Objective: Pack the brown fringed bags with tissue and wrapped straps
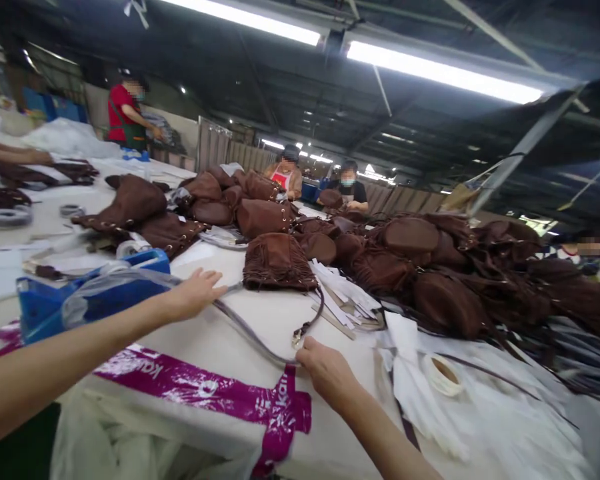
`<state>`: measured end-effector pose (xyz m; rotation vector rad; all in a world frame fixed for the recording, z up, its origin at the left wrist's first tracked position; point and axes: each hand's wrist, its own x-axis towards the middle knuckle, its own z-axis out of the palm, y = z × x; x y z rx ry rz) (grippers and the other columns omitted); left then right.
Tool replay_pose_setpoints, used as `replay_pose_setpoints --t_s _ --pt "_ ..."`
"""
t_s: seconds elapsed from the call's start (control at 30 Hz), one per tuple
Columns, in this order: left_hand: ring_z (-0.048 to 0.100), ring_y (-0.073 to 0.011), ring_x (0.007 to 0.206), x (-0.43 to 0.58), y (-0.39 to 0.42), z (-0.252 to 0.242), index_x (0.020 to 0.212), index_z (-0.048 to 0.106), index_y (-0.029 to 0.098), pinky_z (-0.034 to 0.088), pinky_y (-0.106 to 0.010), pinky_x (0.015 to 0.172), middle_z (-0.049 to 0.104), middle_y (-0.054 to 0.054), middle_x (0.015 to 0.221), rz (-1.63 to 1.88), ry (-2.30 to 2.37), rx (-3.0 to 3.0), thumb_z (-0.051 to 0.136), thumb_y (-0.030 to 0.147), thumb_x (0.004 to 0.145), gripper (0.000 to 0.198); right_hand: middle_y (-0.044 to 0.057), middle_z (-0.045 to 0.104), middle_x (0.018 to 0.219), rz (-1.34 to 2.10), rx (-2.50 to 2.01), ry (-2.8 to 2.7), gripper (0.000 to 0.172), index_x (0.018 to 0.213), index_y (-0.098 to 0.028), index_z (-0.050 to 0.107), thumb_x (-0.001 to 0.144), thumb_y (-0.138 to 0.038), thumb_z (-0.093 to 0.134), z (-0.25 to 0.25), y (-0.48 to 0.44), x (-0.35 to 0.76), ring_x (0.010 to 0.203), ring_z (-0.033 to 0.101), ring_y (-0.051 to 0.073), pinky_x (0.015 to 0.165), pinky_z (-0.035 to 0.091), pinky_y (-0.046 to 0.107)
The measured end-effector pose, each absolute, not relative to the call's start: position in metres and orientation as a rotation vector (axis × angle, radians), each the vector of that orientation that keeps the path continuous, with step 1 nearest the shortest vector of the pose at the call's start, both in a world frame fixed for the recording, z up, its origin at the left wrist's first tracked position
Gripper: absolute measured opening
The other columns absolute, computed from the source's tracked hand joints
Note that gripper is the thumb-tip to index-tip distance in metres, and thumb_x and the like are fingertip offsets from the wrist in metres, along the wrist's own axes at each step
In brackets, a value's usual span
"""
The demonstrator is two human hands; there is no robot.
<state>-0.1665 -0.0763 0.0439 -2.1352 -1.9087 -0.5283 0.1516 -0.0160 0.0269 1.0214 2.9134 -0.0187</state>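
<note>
A brown fringed bag lies on the white table in front of me. Its long strap, wrapped in greyish clear film along much of its length, curves toward me in a loop. My right hand is closed on the strap close to a metal buckle. At the strap's other side, my left hand has its fingers stretched out, touching or just beside it; its thumb is hard to make out. Behind my left wrist stands a blue tape dispenser with clear film around it.
Brown bags are heaped across the back and right. White paper strips, a tape roll and white sheeting lie to the right. Purple printed tape runs along the table's front edge. Co-workers stand farther back; another person's arm reaches in at left.
</note>
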Motion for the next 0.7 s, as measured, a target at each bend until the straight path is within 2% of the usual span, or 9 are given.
replay_pose_setpoints --t_s 0.07,0.1,0.17,0.23,0.37,0.47,0.53,0.6,0.7 --pt "0.054 -0.0185 0.107 -0.112 -0.085 0.032 0.107 0.062 0.019 0.039 -0.027 0.091 0.062 -0.006 0.118 -0.502 -1.754 -2.386 0.050 -0.009 0.062 0.054 0.009 0.066 0.094 0.069 0.993 2.958 0.024 0.084 -0.017 0.067 0.085 -0.002 0.049 0.018 -0.017 0.151 0.078 0.063 0.020 0.062 0.041 0.028" --pt "0.053 -0.0204 0.107 -0.083 -0.089 0.027 0.108 0.061 0.018 0.040 -0.030 0.092 0.061 -0.008 0.117 -0.525 -1.682 -2.503 0.052 -0.004 0.068 0.046 0.009 0.066 0.094 0.104 0.977 2.985 0.020 0.085 -0.018 0.067 0.087 -0.005 0.051 0.014 -0.019 0.152 0.081 0.062 0.021 0.066 0.043 0.029" --pt "0.055 -0.0243 0.094 -0.029 -0.093 0.016 0.094 0.061 0.017 0.043 -0.036 0.084 0.063 -0.010 0.100 -0.537 -1.696 -2.607 0.059 0.015 0.078 0.016 0.007 0.065 0.090 0.156 0.953 3.034 0.014 0.084 -0.018 0.067 0.089 -0.013 0.055 0.007 -0.022 0.155 0.084 0.061 0.021 0.074 0.045 0.032" --pt "0.056 -0.0257 0.084 0.008 -0.091 0.003 0.086 0.061 0.015 0.045 -0.038 0.075 0.063 -0.011 0.089 -0.443 -1.771 -2.580 0.059 0.018 0.082 0.005 0.005 0.065 0.086 0.189 0.935 3.072 0.012 0.083 -0.019 0.066 0.090 -0.016 0.057 -0.003 -0.026 0.162 0.086 0.060 0.020 0.085 0.045 0.035" --pt "0.056 -0.0235 0.077 0.028 -0.078 -0.017 0.080 0.062 0.013 0.043 -0.035 0.065 0.062 -0.010 0.081 -0.345 -1.666 -2.541 0.053 0.010 0.086 0.011 0.010 0.066 0.106 0.348 1.082 3.363 0.025 0.109 -0.021 0.063 0.092 -0.013 0.046 -0.028 -0.035 0.197 0.108 0.057 0.025 0.102 0.037 0.046" --pt "0.055 -0.0233 0.076 0.024 -0.075 -0.022 0.075 0.061 0.014 0.041 -0.034 0.061 0.061 -0.009 0.078 -0.364 -1.527 -2.562 0.058 0.014 0.086 0.012 0.014 0.066 0.107 0.010 1.693 3.331 0.027 0.112 -0.021 0.060 0.095 -0.025 0.041 -0.037 -0.045 0.229 0.099 0.062 0.027 0.086 0.048 0.040" --pt "0.055 -0.0228 0.075 0.025 -0.076 -0.021 0.073 0.060 0.014 0.041 -0.033 0.060 0.060 -0.008 0.078 -0.388 -1.447 -2.588 0.059 0.016 0.086 0.013 0.008 0.069 0.080 -0.558 2.089 2.982 0.032 0.092 -0.022 0.063 0.096 -0.040 0.036 -0.034 -0.050 0.241 0.069 0.066 0.022 0.064 0.050 0.033" --pt "0.054 -0.0223 0.075 0.030 -0.078 -0.021 0.074 0.059 0.014 0.041 -0.033 0.060 0.060 -0.008 0.078 -0.407 -1.403 -2.603 0.059 0.015 0.086 0.012 0.001 0.060 0.053 -0.926 2.287 2.646 0.046 0.070 -0.023 0.058 0.095 -0.049 0.030 -0.027 -0.050 0.241 0.047 0.057 0.018 0.050 0.044 0.029" --pt "0.053 -0.0222 0.074 0.039 -0.076 -0.020 0.075 0.059 0.014 0.042 -0.033 0.061 0.059 -0.007 0.077 -0.395 -1.349 -2.622 0.060 0.015 0.085 0.010 -0.002 0.052 0.043 -0.896 2.309 2.660 0.045 0.056 -0.023 0.050 0.091 -0.051 0.039 -0.019 -0.038 0.228 0.043 0.052 0.017 0.047 0.040 0.028"
